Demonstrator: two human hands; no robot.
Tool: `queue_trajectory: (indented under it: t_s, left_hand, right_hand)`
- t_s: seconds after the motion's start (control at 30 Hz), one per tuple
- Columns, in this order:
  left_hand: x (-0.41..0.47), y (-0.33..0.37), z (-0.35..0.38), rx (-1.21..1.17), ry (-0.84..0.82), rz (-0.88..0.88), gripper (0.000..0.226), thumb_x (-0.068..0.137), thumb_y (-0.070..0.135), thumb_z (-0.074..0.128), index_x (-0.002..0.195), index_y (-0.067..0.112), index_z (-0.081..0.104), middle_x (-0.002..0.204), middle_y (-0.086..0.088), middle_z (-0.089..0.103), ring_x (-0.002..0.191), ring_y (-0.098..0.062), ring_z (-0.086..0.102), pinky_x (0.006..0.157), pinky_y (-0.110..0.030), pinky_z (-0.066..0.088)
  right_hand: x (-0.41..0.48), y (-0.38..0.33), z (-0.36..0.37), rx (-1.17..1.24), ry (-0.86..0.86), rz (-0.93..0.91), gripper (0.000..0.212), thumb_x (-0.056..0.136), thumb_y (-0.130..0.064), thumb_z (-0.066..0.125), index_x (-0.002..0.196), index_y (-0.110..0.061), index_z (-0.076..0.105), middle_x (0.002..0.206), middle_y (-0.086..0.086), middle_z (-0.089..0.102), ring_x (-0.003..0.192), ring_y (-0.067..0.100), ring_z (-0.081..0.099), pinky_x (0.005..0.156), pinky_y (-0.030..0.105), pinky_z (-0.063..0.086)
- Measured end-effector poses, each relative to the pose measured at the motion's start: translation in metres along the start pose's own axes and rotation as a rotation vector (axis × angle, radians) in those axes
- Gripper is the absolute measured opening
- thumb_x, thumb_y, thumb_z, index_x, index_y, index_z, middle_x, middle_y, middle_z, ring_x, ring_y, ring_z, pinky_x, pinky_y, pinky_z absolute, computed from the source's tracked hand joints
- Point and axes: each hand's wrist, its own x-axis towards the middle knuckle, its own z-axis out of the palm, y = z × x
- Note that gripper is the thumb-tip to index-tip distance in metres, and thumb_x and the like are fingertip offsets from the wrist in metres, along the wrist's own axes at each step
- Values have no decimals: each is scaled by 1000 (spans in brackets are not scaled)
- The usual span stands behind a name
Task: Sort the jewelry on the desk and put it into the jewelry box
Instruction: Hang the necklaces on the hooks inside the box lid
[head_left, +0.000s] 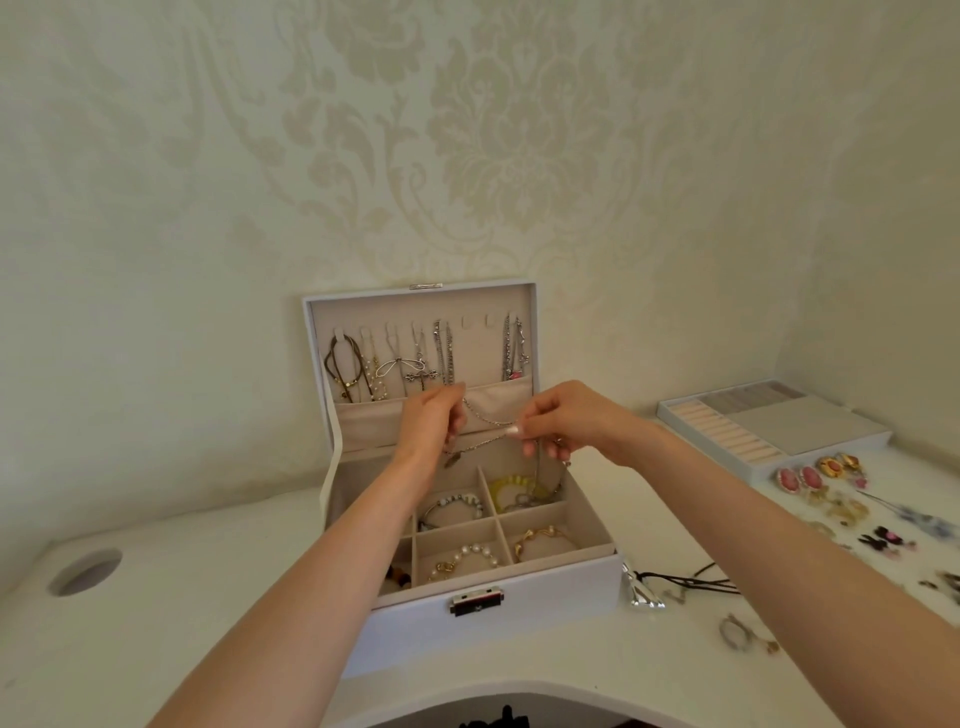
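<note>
Left hand: fingers curled, pinching one end of the silver chain.
Right hand: thumb and fingertip pinch the chain; a loose run hangs below it.
Chain: in the air, strung between your hands, in front of the lid pocket and above the rear compartments of the jewelry box.
Pendant: dangles under your left hand.
Target (my read): the two free hooks, between the hung necklaces and the pair at far right.
Method: hold the loop open and taut, lift it over one hook, and seat it before letting go.
Slack: tuck it and the pendant into the pocket.
Risk: snagging neighbouring chains. Go straight in, no sideways sweep.
Clasp: can't tell if it's fastened.
Left to do: loose pieces are on the desk to your right.
</note>
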Motion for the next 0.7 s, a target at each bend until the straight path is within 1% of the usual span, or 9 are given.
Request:
queue_trajectory:
  t_s: [0.07,0.17,0.27,0.4,0.47,0.6,0.67,0.7]
  left_hand:
    - [-2,1,2,32,-72,-29,32,93,18,51,62,14,50,45,4,45,40,-8,36,38,-16,28]
    - [-5,0,6,107,-162,-5,24,92,15,53,70,11,60,49,4,47,41,-7,40,39,-15,32]
    - [-7,0,7,114,-173,21,18,91,6,51,76,9,60,56,1,49,46,-8,43,41,-15,34]
    - [-7,1,8,104,-200,20,27,89,0,48,70,15,61,59,0,51,51,-9,44,45,-18,34]
    - [-7,1,9,119,-218,16,27,87,-2,48,70,14,62,60,-1,51,53,-9,44,47,-18,34]
    - [-7,-2,10,181,-247,89,11,88,1,55,80,5,61,62,-2,48,52,-5,43,48,-13,35]
    - [-5,-4,9,206,-229,133,16,90,5,56,75,11,61,62,0,49,52,-2,45,49,-11,36]
    - [-4,-5,9,213,-215,142,20,90,7,56,73,15,61,62,1,50,54,-3,45,50,-12,36]
  right_hand:
    - [2,-2,1,69,54,-18,11,82,-11,71,74,-6,65,61,4,65,47,11,49,46,21,39]
    - [6,-10,3,87,89,-55,10,81,-12,73,74,-8,67,58,2,64,47,10,49,46,19,39]
    - [10,-16,2,65,99,-88,11,80,-12,73,72,-9,66,56,2,62,44,9,49,45,19,39]
    - [15,-21,1,73,108,-93,8,81,-8,72,79,-4,66,58,5,63,45,8,52,45,19,41]
    - [19,-22,1,104,124,-95,7,81,-6,71,80,-3,66,60,7,65,46,9,53,45,18,41]
    - [23,-22,4,200,126,-110,7,82,-4,70,79,0,64,62,8,66,47,9,54,44,18,43]
    - [23,-23,6,256,106,-114,8,83,-5,69,79,0,64,62,8,66,47,9,54,45,18,44]
    - [23,-22,6,280,100,-114,8,83,-6,69,81,0,64,62,8,66,47,10,54,46,18,44]
